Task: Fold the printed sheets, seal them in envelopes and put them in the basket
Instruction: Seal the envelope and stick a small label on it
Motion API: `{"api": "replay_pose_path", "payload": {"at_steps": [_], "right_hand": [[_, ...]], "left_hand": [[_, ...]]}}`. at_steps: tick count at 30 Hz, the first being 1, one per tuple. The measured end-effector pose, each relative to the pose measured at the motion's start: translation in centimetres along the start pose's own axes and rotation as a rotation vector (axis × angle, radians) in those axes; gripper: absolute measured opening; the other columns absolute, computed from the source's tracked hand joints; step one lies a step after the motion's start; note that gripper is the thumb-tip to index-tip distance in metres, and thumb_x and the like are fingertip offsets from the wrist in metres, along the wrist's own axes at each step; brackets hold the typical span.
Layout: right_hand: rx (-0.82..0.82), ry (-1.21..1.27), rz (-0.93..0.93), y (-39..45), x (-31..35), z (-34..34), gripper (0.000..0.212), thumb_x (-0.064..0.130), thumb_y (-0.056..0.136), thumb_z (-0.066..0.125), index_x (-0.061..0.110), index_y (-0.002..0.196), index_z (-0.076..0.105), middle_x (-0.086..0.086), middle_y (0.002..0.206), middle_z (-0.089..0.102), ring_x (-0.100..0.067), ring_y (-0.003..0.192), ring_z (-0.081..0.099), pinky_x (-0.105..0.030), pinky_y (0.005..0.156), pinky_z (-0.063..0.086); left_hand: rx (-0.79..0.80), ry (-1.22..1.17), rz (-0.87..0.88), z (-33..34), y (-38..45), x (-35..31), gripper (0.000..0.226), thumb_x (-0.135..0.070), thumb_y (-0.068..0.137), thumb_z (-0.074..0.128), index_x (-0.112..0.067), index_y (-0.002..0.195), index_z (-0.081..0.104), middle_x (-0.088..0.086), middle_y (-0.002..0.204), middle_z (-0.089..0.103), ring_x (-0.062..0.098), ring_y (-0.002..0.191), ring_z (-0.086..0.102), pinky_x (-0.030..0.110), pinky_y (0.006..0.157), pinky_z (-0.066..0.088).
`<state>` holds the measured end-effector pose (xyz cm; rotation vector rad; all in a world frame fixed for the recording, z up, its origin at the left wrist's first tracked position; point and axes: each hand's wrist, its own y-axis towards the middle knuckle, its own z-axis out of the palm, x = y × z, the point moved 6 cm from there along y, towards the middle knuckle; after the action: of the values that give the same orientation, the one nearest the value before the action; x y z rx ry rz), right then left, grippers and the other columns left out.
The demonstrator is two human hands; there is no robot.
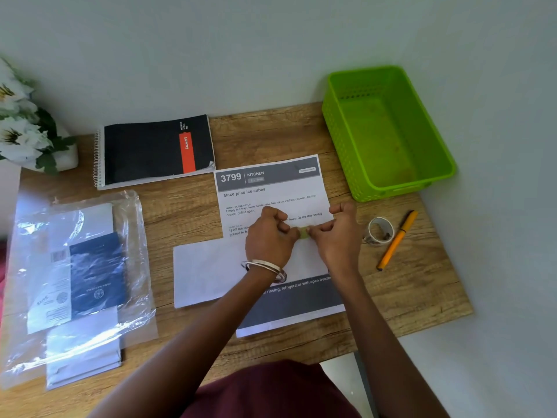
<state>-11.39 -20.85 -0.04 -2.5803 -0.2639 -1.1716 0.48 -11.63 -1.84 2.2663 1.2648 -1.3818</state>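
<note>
The bench (422, 297) is carrying an empty basket (388, 131) at its far right, a sheet (271, 194) and, lying over it, an envelope (208, 273). Both hands, left (268, 239) and right (337, 236), are pinching a small tape piece (303, 232) at the envelope's top edge. The tape is risking sticking to fingers or catching the sheet beneath, bonding both together.

hands (303, 233) pinch tape piece (303, 233) | over envelope (208, 270) | basket (388, 188) empty
</note>
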Motion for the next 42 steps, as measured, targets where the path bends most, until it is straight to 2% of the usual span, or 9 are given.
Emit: {"api": "replay_pose_path", "payload": {"at_steps": [5, 11, 14, 18, 23, 30, 33, 39, 42], "right_hand": [[-0.02, -0.027, -0.018, -0.2, 0.2, 0.0, 0.044, 0.005, 0.074, 0.075, 0.013, 0.105, 0.045, 0.005, 0.063, 0.059, -0.017, 0.069, 0.061, -0.023, 0.062, 0.034], [-0.022, -0.106, -0.108, -0.2, 0.7, 0.1, 0.042, 0.003, 0.077, 0.072, 0.011, 0.109, 0.047, -0.004, 0.072, 0.067, -0.017, 0.07, 0.062, -0.021, 0.057, 0.031], [-0.036, -0.13, -0.132, -0.2, 0.8, 0.2, 0.042, 0.003, 0.077, 0.071, 0.011, 0.11, 0.047, -0.007, 0.075, 0.07, -0.02, 0.072, 0.065, -0.023, 0.06, 0.035], [-0.028, -0.141, -0.14, -0.1, 0.6, 0.5, 0.047, 0.002, 0.076, 0.072, 0.012, 0.112, 0.044, -0.008, 0.075, 0.067, -0.023, 0.072, 0.064, -0.029, 0.064, 0.045], [0.007, -0.092, -0.084, 0.5, -0.2, 0.5, 0.053, 0.007, 0.073, 0.078, 0.011, 0.114, 0.044, -0.004, 0.072, 0.06, -0.021, 0.071, 0.061, -0.027, 0.063, 0.038], [-0.025, -0.05, -0.085, 0.6, -0.7, 0.8, 0.056, 0.022, 0.072, 0.082, 0.008, 0.113, 0.046, 0.001, 0.066, 0.055, -0.017, 0.066, 0.057, -0.027, 0.061, 0.037], [-0.043, -0.029, -0.071, 0.9, -1.1, 0.7, 0.053, 0.02, 0.074, 0.08, 0.007, 0.113, 0.047, 0.0, 0.065, 0.057, -0.019, 0.067, 0.059, -0.031, 0.063, 0.045], [0.019, 0.009, -0.076, 1.0, -1.2, 0.8, 0.049, 0.011, 0.078, 0.075, 0.009, 0.117, 0.044, 0.0, 0.066, 0.056, -0.019, 0.068, 0.059, -0.032, 0.066, 0.047], [0.096, 0.013, -0.088, 1.2, -1.1, 0.4, 0.056, 0.007, 0.076, 0.076, 0.01, 0.121, 0.042, 0.004, 0.065, 0.054, -0.01, 0.063, 0.055, -0.027, 0.062, 0.044]], "left_hand": [[-0.004, 0.048, 0.0, 0.1, -0.1, -0.1, 0.03, -0.023, 0.072, 0.075, -0.019, 0.092, 0.053, -0.007, 0.076, 0.062, 0.012, 0.07, 0.056, 0.023, 0.056, 0.039], [-0.013, 0.08, 0.028, 0.2, -0.3, -0.2, 0.03, -0.025, 0.072, 0.075, -0.02, 0.092, 0.052, -0.008, 0.078, 0.062, 0.012, 0.07, 0.056, 0.021, 0.053, 0.035], [-0.013, 0.079, 0.034, 0.2, -0.3, -0.1, 0.031, -0.026, 0.072, 0.075, -0.02, 0.092, 0.053, -0.008, 0.077, 0.061, 0.011, 0.069, 0.056, 0.017, 0.053, 0.036], [-0.009, 0.079, 0.035, 0.2, -0.3, -0.1, 0.032, -0.026, 0.073, 0.075, -0.019, 0.093, 0.052, -0.007, 0.078, 0.062, 0.012, 0.071, 0.057, 0.024, 0.056, 0.039], [0.001, 0.098, 0.041, 0.2, -0.2, -0.2, 0.029, -0.024, 0.074, 0.074, -0.021, 0.091, 0.052, -0.007, 0.077, 0.062, 0.011, 0.069, 0.055, 0.021, 0.053, 0.037], [0.031, 0.16, 0.073, 0.7, 0.0, 0.0, 0.014, -0.026, 0.074, 0.071, -0.03, 0.074, 0.057, -0.005, 0.081, 0.062, 0.013, 0.07, 0.056, 0.023, 0.054, 0.038], [0.032, 0.154, 0.07, 0.7, 0.0, -0.1, 0.013, -0.024, 0.074, 0.07, -0.03, 0.074, 0.059, -0.005, 0.08, 0.062, 0.013, 0.07, 0.056, 0.025, 0.056, 0.041], [0.035, 0.078, -0.017, 0.6, 0.2, -0.1, 0.02, -0.015, 0.071, 0.074, -0.028, 0.072, 0.059, -0.01, 0.07, 0.06, 0.012, 0.069, 0.057, 0.023, 0.062, 0.042], [0.023, 0.05, -0.06, 0.5, 0.3, -0.1, 0.021, -0.013, 0.07, 0.075, -0.027, 0.073, 0.059, -0.011, 0.068, 0.06, 0.012, 0.069, 0.059, 0.024, 0.063, 0.046]]}}
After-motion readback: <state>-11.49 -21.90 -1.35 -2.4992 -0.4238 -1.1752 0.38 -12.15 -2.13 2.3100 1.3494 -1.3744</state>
